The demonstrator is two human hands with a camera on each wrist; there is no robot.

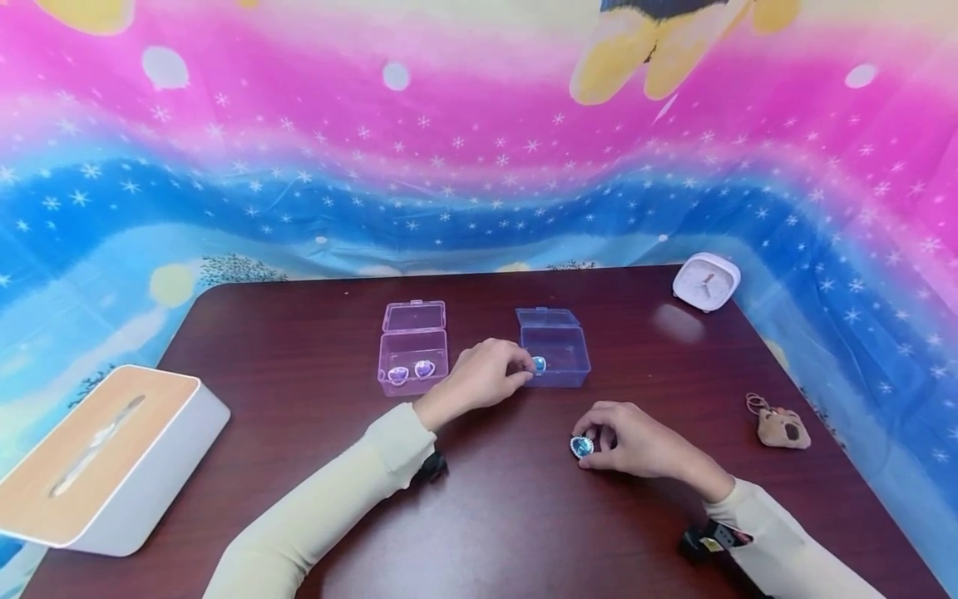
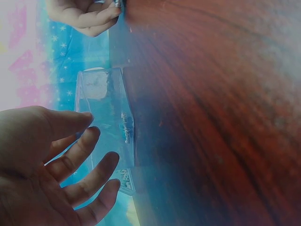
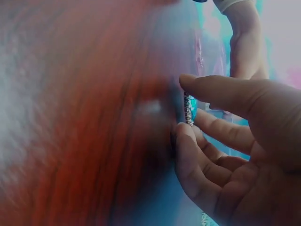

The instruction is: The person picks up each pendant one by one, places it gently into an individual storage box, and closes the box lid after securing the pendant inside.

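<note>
While right wrist shows blue gem point(image 3: 189, 109) edge-on, head shows front; right grip point(image 1: 632, 439) pinches it, left grip point(image 1: 488, 373) parted.

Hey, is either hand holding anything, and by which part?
The right hand pinches a blue gem by opposite edges of its pale rim; the left hand holds nothing.

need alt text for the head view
A person's right hand has a blue gem in its grip over a dark table; the left hand is at an open blue box holding a second gem. Further left, an open pink box holds two purple gems.
</note>
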